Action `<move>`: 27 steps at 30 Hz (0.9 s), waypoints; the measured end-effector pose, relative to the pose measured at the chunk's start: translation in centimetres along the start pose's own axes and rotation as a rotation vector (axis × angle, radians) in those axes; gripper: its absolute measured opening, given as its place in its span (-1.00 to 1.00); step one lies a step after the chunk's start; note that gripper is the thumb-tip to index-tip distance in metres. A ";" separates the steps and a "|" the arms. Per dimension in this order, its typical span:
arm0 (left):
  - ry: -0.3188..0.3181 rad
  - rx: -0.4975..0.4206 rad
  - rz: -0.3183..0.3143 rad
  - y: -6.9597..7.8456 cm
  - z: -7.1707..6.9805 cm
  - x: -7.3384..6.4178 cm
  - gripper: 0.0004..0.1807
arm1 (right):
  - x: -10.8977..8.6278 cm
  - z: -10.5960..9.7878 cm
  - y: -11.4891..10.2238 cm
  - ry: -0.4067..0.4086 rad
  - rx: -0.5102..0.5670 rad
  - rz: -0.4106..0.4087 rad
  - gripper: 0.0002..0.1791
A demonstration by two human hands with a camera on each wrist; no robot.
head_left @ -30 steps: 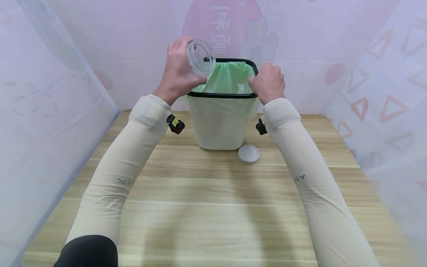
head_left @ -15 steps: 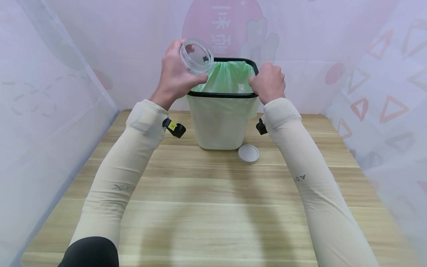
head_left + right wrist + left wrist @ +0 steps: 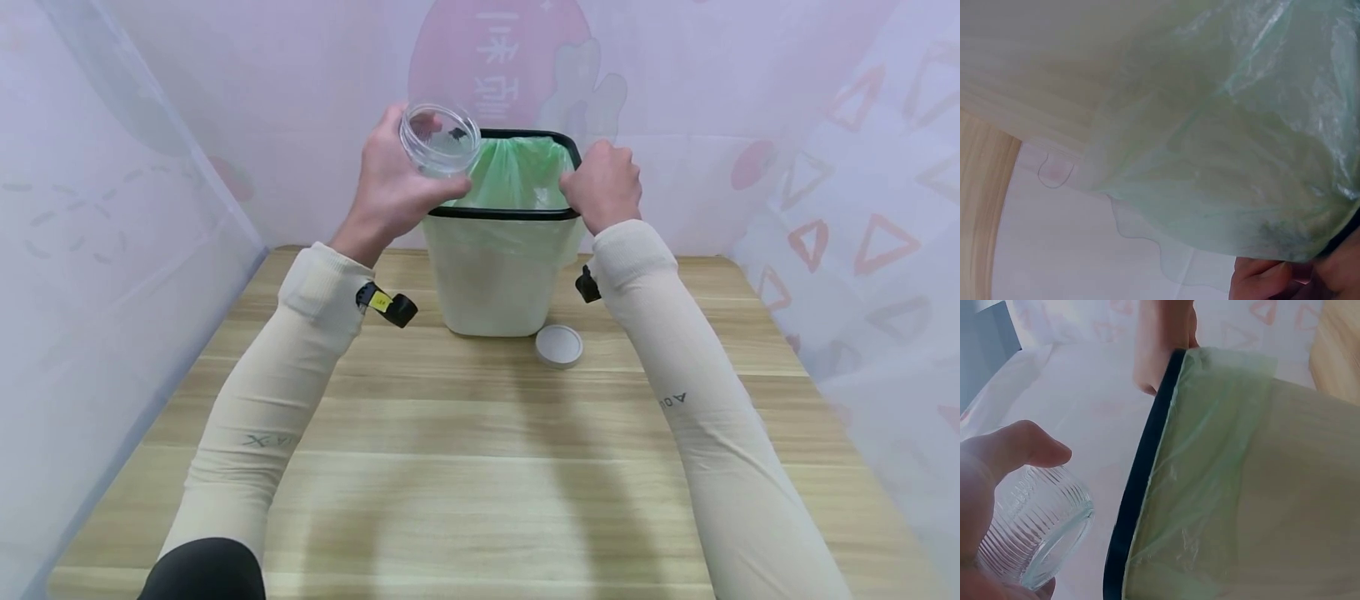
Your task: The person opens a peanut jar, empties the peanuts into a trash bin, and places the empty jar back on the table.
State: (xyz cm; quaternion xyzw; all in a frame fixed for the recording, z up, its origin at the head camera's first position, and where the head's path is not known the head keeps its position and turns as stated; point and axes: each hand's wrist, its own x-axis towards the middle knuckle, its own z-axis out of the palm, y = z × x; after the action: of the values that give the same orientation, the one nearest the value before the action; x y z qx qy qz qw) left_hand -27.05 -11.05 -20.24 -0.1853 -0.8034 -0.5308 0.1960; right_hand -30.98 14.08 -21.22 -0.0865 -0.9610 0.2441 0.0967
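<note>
My left hand [image 3: 393,179] grips a clear glass jar [image 3: 440,158] above the left side of a white trash can [image 3: 491,275]. The jar is tilted, with its round mouth facing up toward the head camera. A small dark patch shows through its glass. Ribbed glass walls of the jar [image 3: 1041,525] appear in the left wrist view, between thumb and fingers. My right hand [image 3: 603,187] grips the can's black rim [image 3: 502,215] at its right side. A green trash bag [image 3: 525,171] lines the can and folds over the rim.
A round white lid [image 3: 558,346] lies on the wooden table [image 3: 465,467], in front of the can's right base corner. Printed white curtains stand behind and on both sides of the table [image 3: 862,208].
My left hand has shifted slightly left and down with the jar, whose mouth has turned further upward. The right hand, trash can and lid have stayed put.
</note>
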 end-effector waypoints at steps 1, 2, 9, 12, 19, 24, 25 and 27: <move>-0.005 -0.010 -0.002 0.1 0.0 -0.1 -0.14 | 0.0 0.0 0.0 0.001 -0.001 0.001 -0.76; -0.007 -0.022 -0.002 0.1 0.0 -0.2 -0.14 | 0.0 0.0 0.0 0.002 -0.002 0.002 -0.76; -0.017 -0.079 -0.020 0.3 -0.3 -1.4 -0.17 | 0.1 -0.1 0.1 -0.006 -0.001 0.002 -0.75; -0.024 -0.099 -0.034 0.5 -0.3 -2.0 -0.18 | 0.1 -0.1 0.1 -0.005 -0.005 0.000 -0.74; -0.038 -0.139 -0.030 0.6 -0.2 -3.4 -0.18 | 0.2 -0.2 0.3 -0.005 -0.006 0.004 -0.74; -0.066 -0.146 -0.039 0.5 -0.1 -4.4 -0.19 | 0.2 -0.1 0.2 -0.004 -0.012 0.007 -0.74; -0.071 -0.146 -0.039 0.5 -0.1 -4.5 -0.19 | 0.2 -0.1 0.2 -0.003 -0.013 0.007 -0.74; -0.081 -0.152 -0.038 0.6 -0.1 -4.9 -0.18 | 0.2 -0.1 0.2 -0.004 -0.012 0.006 -0.74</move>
State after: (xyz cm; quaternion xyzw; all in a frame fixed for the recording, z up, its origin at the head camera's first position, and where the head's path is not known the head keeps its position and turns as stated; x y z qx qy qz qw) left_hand -22.57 -11.36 -22.28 -0.2058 -0.7716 -0.5857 0.1386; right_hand -31.14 14.33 -21.17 -0.0894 -0.9624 0.2388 0.0938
